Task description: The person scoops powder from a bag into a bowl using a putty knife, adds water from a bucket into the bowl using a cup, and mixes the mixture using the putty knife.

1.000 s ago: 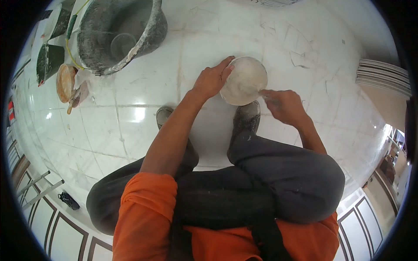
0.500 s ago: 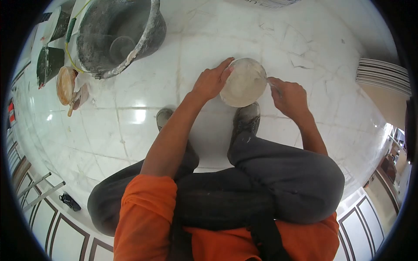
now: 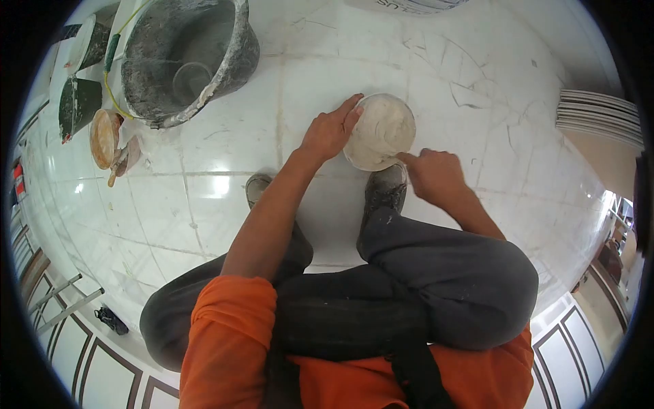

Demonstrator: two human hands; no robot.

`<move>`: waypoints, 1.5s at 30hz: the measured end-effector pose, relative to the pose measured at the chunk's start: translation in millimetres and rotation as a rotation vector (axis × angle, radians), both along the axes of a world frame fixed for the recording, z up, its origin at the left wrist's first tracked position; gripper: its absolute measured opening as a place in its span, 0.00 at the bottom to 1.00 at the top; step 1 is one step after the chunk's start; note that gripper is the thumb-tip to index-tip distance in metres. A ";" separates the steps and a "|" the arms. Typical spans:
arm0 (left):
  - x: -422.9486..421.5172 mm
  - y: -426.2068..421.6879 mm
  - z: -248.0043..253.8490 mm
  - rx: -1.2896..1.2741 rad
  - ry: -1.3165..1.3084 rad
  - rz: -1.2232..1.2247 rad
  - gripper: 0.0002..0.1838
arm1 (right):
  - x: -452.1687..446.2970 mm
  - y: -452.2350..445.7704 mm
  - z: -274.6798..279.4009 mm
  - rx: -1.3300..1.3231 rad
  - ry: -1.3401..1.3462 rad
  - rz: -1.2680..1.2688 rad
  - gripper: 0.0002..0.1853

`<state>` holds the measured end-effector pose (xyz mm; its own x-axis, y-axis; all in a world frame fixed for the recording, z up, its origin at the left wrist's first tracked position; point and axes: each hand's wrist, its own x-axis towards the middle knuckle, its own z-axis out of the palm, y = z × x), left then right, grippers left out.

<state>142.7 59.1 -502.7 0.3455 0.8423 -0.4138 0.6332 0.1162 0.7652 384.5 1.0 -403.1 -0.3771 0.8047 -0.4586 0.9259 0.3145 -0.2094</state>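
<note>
A round container (image 3: 351, 155) full of pale, thick paste (image 3: 381, 129) stands on the floor in front of my shoes. My left hand (image 3: 329, 133) grips its left rim, thumb at the edge of the paste and fingers along the outside. At the lower right rim, my right hand (image 3: 434, 176) is closed around the handle of a mixing tool. Its working end dips into the paste, so its kind cannot be made out. Swirl marks run across the paste's surface.
A large, plaster-crusted black bucket (image 3: 235, 65) stands at upper left. Beside it are dark green containers (image 3: 80, 102) and a tan, paste-stained round vessel (image 3: 103, 138). Stacked tiles (image 3: 599, 116) lie on the right. A metal ladder (image 3: 68, 305) is at lower left.
My right hand has moved down and left along the container's rim. The paste, smooth before, now shows swirls. My left hand stays on the rim.
</note>
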 end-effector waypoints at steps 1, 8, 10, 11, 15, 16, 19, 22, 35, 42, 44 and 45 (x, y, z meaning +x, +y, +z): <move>0.8 0.1 1.1 -0.014 0.012 0.001 0.29 | 5.0 3.5 4.7 -0.052 -0.049 0.000 0.17; -0.3 -1.0 -1.7 -0.004 0.013 -0.002 0.29 | -7.0 -7.0 -5.6 0.044 0.099 0.023 0.17; -0.4 -1.9 -2.9 0.040 -0.031 0.012 0.29 | 2.3 -2.7 5.2 -0.077 0.075 -0.012 0.18; -0.4 -1.7 -4.2 0.038 -0.033 0.012 0.29 | 2.7 -2.5 6.6 -0.079 0.072 -0.012 0.18; 2.7 2.1 3.8 -0.010 -0.004 -0.018 0.28 | 4.7 -6.2 -3.1 -0.111 0.203 -0.092 0.18; 1.6 1.7 3.7 -0.034 -0.013 -0.017 0.28 | 3.3 -7.0 -8.8 -0.149 0.182 -0.082 0.18; 3.0 0.7 3.4 0.056 -0.061 0.006 0.28 | 16.0 7.8 -12.5 -0.083 0.131 -0.263 0.17; 2.4 3.0 11.4 -0.065 0.029 -0.037 0.28 | 17.3 2.9 -9.6 -0.023 0.244 -0.330 0.17; 4.0 2.9 4.0 -0.044 0.033 -0.030 0.29 | 3.0 -5.5 -16.8 -0.198 0.410 -0.450 0.16; 2.3 0.3 4.3 -0.024 0.012 -0.029 0.28 | 19.6 12.1 -7.3 -0.239 0.281 -0.497 0.17; 4.6 5.9 12.4 -0.050 0.022 -0.040 0.28 | 6.9 9.6 -14.9 -0.371 0.525 -0.586 0.17; 4.4 6.0 13.1 -0.059 0.013 -0.037 0.28 | 2.5 5.8 -20.3 -0.366 0.527 -0.585 0.17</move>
<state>147.2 65.0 -489.6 0.3705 0.8030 -0.4667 0.6477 0.1368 0.7495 387.0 6.7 -423.4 -0.1848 0.7715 -0.6089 0.6715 -0.3532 -0.6514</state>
